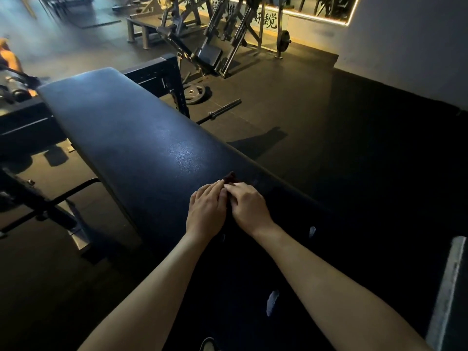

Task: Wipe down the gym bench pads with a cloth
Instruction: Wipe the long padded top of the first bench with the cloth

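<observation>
Both hands are together at the near end of the bench pad, side by side and touching. The left hand lies with fairly straight fingers pressed down. The right hand has its fingers bent over, and it seems to grip the cloth – a small, dark red, crumpled scrap. Only a corner of it peeks out at 12 o'clock from the fingertips, resting on the pad near its right edge.

Progress is hard to read. The pad shows no wet streaks or clear line between wiped and unwiped. Judging from where the hands sit, the wiping is at the near end, and the long stretch running off toward 11 o'clock likely remains, along with the pad's side edges.

The pad is a long, rounded-corner slab in dark, finely grained leatherette, with a soft sheen where light catches its middle. It looks smooth enough for the cloth to glide.

At 12 o'clock beyond it, on the matte rubber floor, lie a weight plate and a steel barbell.
</observation>
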